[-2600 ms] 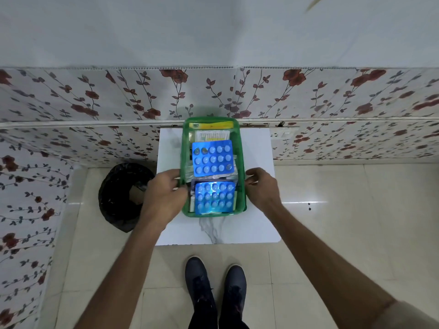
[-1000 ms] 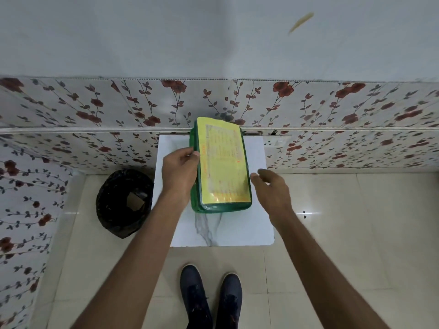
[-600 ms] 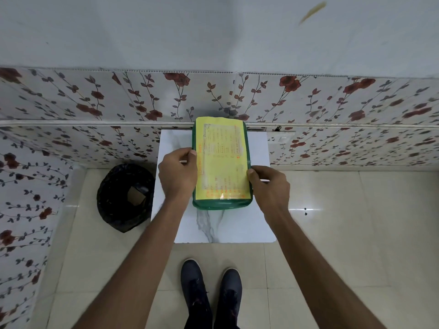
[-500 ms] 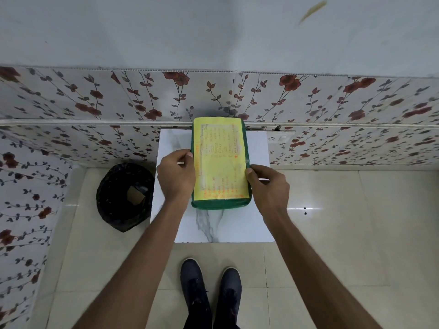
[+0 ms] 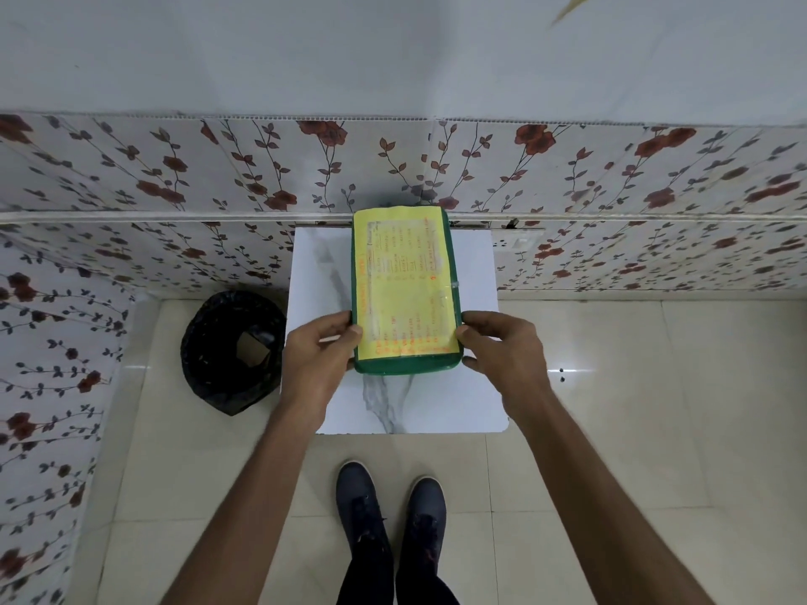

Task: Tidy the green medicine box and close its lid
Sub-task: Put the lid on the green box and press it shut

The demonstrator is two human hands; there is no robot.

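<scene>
The green medicine box (image 5: 408, 365) stands lengthwise on a small white marble-patterned table (image 5: 415, 399). Its lid (image 5: 401, 286), covered by a yellow printed sheet, lies down over the box, so the contents are hidden. My left hand (image 5: 321, 355) grips the near left corner of the box, thumb on the lid's edge. My right hand (image 5: 502, 349) grips the near right corner in the same way.
A black bin with a bag liner (image 5: 233, 349) sits on the floor left of the table. The table's far edge meets a wall of floral panels (image 5: 174, 176), with a white socket (image 5: 517, 244) to the right. My dark shoes (image 5: 391, 513) stand on beige floor tiles below.
The open box with blue blister packs has had its lid brought down. Since half a second ago both hands slid along the sides to the near corners.
</scene>
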